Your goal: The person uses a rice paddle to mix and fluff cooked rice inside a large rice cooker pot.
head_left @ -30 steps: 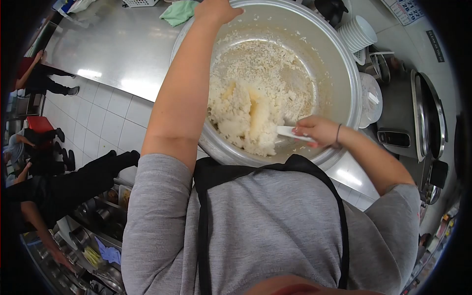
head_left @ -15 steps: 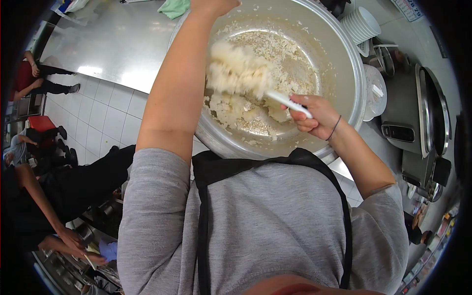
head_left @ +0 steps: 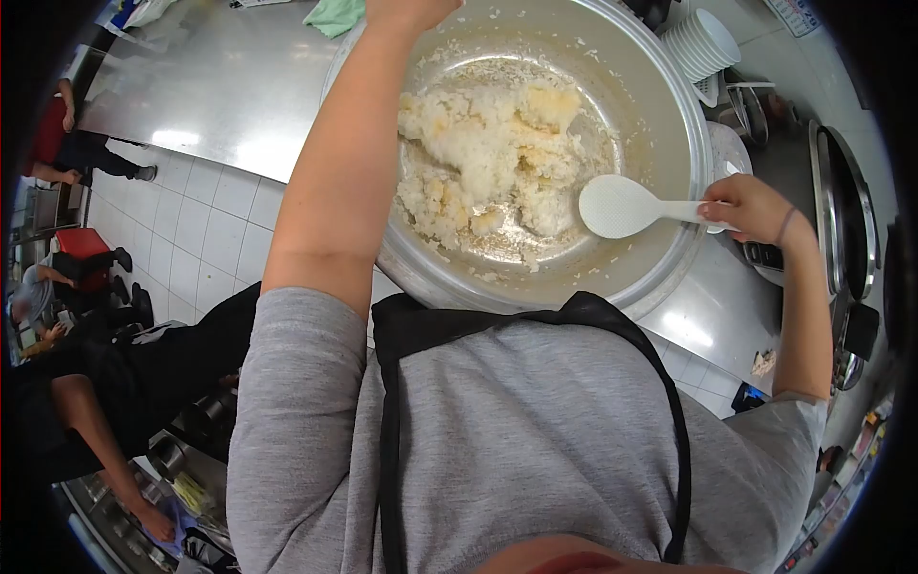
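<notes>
A white rice paddle (head_left: 617, 207) lies in the grip of my right hand (head_left: 751, 208), which is closed round its handle. Its broad dimpled blade hangs over the right part of a large metal pot (head_left: 669, 124), just right of the rice. Clumped white rice (head_left: 497, 143), yellowish in spots, sits in the pot, and loose grains stick to the walls and bottom. My left hand (head_left: 413, 13) is at the pot's rim at the top edge of the view, seemingly closed on it; its fingers are partly cut off.
A steel counter (head_left: 210, 86) holds a green cloth (head_left: 333, 15). Stacked white bowls (head_left: 703, 46) and a dark cooker with a lid (head_left: 846, 210) stand to the right. At left, a person in black (head_left: 105, 411) is close by; others are farther back.
My right hand has drawn the paddle rightward, out of the rice towards the pot's right rim. The lifted, blurred rice now rests in the pot. My left hand has hardly moved.
</notes>
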The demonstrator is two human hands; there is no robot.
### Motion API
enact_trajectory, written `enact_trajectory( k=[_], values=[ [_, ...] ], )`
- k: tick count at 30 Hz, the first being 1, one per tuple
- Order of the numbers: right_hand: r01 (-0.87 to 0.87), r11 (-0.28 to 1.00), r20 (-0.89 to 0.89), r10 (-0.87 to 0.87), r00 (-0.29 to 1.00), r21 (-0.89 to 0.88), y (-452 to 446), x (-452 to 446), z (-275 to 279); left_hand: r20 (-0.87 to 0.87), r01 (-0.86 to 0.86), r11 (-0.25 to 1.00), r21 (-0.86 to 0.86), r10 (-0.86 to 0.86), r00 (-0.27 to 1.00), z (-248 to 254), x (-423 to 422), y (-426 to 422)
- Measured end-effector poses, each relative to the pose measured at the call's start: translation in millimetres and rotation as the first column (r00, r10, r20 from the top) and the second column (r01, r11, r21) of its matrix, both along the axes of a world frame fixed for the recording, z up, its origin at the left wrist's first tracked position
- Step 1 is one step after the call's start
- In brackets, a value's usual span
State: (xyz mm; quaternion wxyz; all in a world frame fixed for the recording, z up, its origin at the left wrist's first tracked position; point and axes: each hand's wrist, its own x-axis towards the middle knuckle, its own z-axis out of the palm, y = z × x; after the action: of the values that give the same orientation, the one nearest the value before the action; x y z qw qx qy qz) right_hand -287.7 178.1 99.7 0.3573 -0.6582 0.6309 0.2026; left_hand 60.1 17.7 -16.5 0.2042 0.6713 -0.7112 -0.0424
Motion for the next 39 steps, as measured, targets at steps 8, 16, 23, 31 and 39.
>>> enact_trajectory(
  k=[8,16,23,31,39],
  values=[
    [0.256,0.929,0.292,-0.332,0.897,0.268,16.8,34.3,-83.3,0.022,-0.039,0.999,0.032,0.039,0.999,5.2,-3.9,2.0],
    [0.222,0.965,0.475,-0.264,0.84,0.143,25.6,115.5,-121.5,-0.002,-0.028,0.999,0.037,0.028,1.0,5.1,-1.9,1.3],
    [-0.179,0.983,0.163,0.182,0.97,-0.037,-9.8,66.8,-16.7,-0.005,0.008,1.0,0.014,-0.008,1.0,3.9,-0.4,1.9],
    [0.141,0.982,0.179,-0.118,0.977,-0.122,32.6,34.0,-41.8,-0.005,-0.007,1.0,0.025,0.007,1.0,3.0,-1.0,-0.7],
    [0.329,0.939,0.35,-0.276,0.895,-0.101,33.9,54.0,-76.6,0.041,-0.055,0.993,0.102,0.051,0.998,15.3,-10.3,2.2]
  ],
)
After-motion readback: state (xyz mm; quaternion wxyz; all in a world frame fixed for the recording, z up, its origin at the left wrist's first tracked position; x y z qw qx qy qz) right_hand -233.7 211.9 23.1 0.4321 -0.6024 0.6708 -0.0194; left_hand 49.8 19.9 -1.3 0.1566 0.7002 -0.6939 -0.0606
